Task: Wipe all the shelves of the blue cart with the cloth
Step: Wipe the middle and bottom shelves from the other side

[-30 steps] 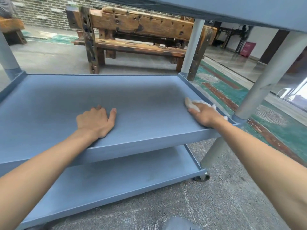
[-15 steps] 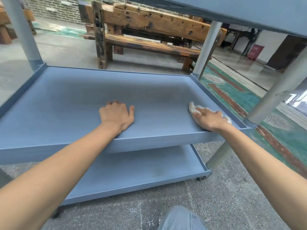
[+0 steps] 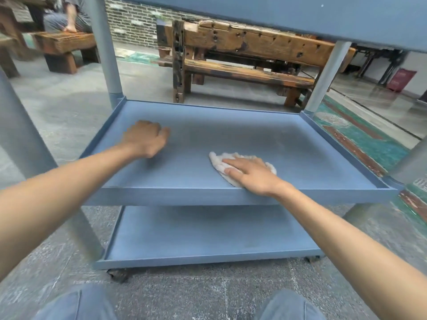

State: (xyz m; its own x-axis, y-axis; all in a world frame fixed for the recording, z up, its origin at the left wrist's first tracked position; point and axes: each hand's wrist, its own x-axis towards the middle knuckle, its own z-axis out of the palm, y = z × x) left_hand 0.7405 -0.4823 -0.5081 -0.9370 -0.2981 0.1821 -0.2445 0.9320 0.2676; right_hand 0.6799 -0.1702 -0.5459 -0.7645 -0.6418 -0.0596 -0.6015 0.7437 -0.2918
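Observation:
The blue cart's middle shelf (image 3: 288, 146) fills the centre of the view, with the bottom shelf (image 3: 208, 234) below it and the underside of the top shelf (image 3: 300, 17) overhead. A white cloth (image 3: 219, 163) lies on the middle shelf near its front edge. My right hand (image 3: 251, 174) presses flat on the cloth with straight fingers. My left hand (image 3: 145, 137) rests on the left part of the same shelf with its fingers curled under, holding nothing.
Grey posts (image 3: 104, 49) stand at the shelf corners, and a caster (image 3: 117, 274) shows under the bottom shelf. A wooden workbench (image 3: 242, 54) stands behind the cart. A person sits on a bench (image 3: 62, 45) at the back left. My knees (image 3: 76, 303) are at the bottom edge.
My right hand has slid the cloth from the shelf's right front corner leftward to the front middle. My left hand has moved to the shelf's left part and its fingers have curled.

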